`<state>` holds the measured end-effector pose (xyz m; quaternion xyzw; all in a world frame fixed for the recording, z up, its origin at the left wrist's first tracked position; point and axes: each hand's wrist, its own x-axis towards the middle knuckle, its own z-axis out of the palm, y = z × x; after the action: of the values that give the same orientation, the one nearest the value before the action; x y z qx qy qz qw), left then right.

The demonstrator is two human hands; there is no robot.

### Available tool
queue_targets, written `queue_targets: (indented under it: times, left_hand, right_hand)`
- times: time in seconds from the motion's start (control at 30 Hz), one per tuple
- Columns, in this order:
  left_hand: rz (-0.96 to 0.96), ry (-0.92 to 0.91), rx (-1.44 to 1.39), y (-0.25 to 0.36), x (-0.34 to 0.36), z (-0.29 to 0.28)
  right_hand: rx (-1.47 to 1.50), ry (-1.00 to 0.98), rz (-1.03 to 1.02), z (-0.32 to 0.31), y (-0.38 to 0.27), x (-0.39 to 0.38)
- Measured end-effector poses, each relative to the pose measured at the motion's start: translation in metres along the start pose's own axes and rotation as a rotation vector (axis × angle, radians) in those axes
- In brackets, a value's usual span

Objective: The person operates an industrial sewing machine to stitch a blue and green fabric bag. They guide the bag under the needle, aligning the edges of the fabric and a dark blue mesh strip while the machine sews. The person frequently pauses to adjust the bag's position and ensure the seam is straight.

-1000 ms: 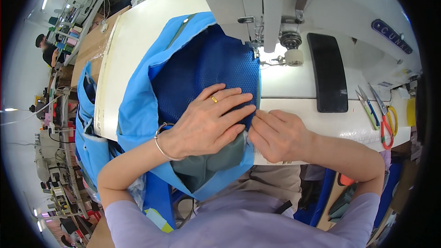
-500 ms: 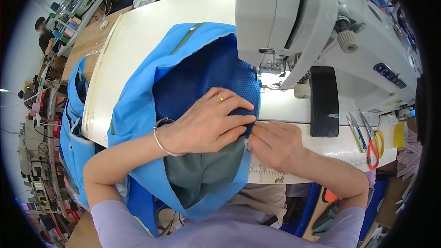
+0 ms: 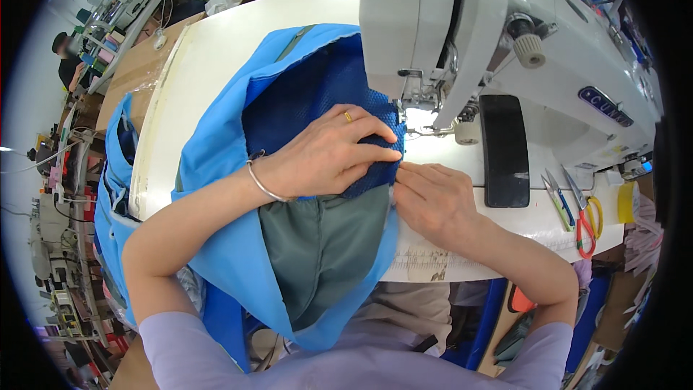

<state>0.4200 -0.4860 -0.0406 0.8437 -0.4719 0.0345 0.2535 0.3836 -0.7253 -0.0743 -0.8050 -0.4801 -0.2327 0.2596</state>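
Observation:
A light-blue fabric piece (image 3: 209, 148), perhaps a bag, lies bunched on the sewing table, its dark-blue mesh (image 3: 289, 112) and grey-green lining (image 3: 317, 245) showing inside. The mesh's right edge runs beneath the presser foot of the white sewing machine (image 3: 401, 22). My left hand (image 3: 336, 152) lies over the mesh, fingers bent and gripping near that edge, just short of the needle area. Close beside it, my right hand (image 3: 433, 198) pinches the same edge where mesh meets lining. The fingertips of both hands nearly touch. Cloth hides what lies under them.
Right of the needle, a black flat pad (image 3: 505, 152) sits on the machine bed. Red-and-yellow-handled scissors (image 3: 583, 217) and thread snips (image 3: 557, 198) lie farther right. More light-blue fabric pieces (image 3: 115, 224) hang at the left table edge. Another person (image 3: 68, 61) is at the far left.
Both hands have shifted forward toward the needle, carrying the mesh edge along. More of the grey-green lining shows below my left hand. The view has tilted slightly.

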Motion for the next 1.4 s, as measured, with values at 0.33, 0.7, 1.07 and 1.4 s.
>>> queue_targets:
  times: [0.33,0.7,1.07,1.4]
  left_hand:
    - [-0.074,-0.018,0.11,0.125,-0.058,-0.027]
    - [-0.425,0.011,0.128,0.135,-0.102,-0.02]
    - [-0.501,0.191,0.131,0.132,-0.037,-0.073]
    - [-0.35,0.059,0.367,0.15,-0.014,-0.07]
  right_hand:
    - [0.043,0.093,0.075,-0.015,-0.015,-0.007]
    - [0.012,0.002,-0.002,-0.011,-0.122,-0.073]
    - [0.32,0.342,0.81,0.003,-0.158,-0.101]
    - [0.976,0.222,1.119,0.066,-0.138,-0.1]
